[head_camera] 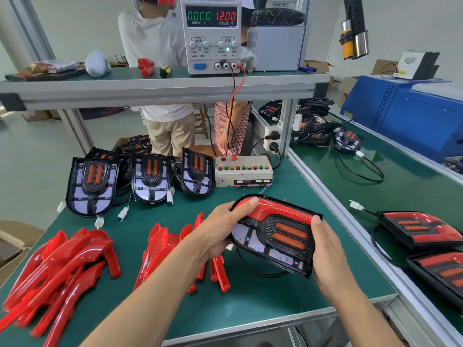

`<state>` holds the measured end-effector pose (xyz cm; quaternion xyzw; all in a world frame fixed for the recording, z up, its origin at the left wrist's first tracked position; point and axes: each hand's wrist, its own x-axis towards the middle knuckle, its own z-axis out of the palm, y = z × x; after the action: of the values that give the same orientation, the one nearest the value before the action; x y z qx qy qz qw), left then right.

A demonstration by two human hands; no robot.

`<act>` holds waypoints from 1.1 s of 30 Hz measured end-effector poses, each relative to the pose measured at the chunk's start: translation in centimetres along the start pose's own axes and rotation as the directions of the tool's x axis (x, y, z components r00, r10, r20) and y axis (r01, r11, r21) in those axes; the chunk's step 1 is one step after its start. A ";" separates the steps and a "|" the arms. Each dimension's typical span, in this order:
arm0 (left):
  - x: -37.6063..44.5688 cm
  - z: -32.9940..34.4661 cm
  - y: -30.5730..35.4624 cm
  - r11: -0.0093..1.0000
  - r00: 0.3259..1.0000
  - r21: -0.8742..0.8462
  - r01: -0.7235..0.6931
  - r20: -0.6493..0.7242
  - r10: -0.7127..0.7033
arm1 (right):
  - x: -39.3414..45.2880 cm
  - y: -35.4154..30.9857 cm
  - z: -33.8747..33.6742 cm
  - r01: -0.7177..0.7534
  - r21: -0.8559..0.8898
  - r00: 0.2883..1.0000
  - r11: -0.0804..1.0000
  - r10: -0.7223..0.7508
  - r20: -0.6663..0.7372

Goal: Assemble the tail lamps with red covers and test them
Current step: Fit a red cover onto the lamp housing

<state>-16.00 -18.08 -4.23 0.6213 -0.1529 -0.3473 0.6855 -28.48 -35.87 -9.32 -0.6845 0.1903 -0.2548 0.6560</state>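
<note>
In the middle of the frame, the left hand (pixel 220 229) and the right hand (pixel 328 254) both grasp one tail lamp (pixel 273 236) and hold it just above the green desk (pixel 250 296). The left thumb presses on the red cover (pixel 278 209) that sits along the lamp's top edge. The right hand wraps around the lamp's right end. At the lower left, two piles of loose red covers (pixel 65 261) lie on the desk. At the right edge, two finished lamps (pixel 421 229) with red covers lie on the next desk. Farther back, three lamps without covers (pixel 92 186) stand in a row. Beside them sits a white button box (pixel 243 170). Higher up, a power supply (pixel 213 33) on a shelf (pixel 160 88) reads 12.00.
</note>
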 end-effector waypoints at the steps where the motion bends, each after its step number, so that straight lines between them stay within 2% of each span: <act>1: -0.1 -0.1 0.0 1.000 1.000 -0.009 0.001 0.005 -0.001 | 0.0 -0.1 0.0 -0.006 0.019 1.000 1.000 0.006 0.002; 7: -0.7 -0.3 0.3 0.987 0.995 -0.138 0.086 0.070 -0.077 | 0.3 -0.1 0.5 -0.065 0.116 0.997 0.991 0.070 -0.038; 18: -1.2 0.3 0.0 0.987 0.999 -0.158 0.037 0.041 -0.031 | -0.1 -0.4 0.8 -0.077 0.063 0.990 0.995 0.083 -0.110; 26: -1.7 1.0 -0.2 0.998 0.998 -0.056 -0.032 -0.052 0.029 | -0.4 -1.0 0.5 -0.114 0.029 0.986 0.993 0.117 -0.115; 30: -1.8 1.3 -0.2 0.998 0.996 -0.024 -0.066 -0.057 0.064 | -0.5 -1.4 0.5 -0.132 0.039 0.983 0.991 0.136 -0.126; 33: -1.8 1.0 0.0 0.996 0.999 -0.084 -0.010 0.030 0.012 | -0.3 -1.8 0.5 -0.151 0.068 0.978 0.986 0.159 -0.135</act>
<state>-17.94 -17.56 -3.68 0.5857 -0.1519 -0.3590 0.7106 -28.58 -35.21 -7.52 -0.6289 0.2813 -0.2554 0.6783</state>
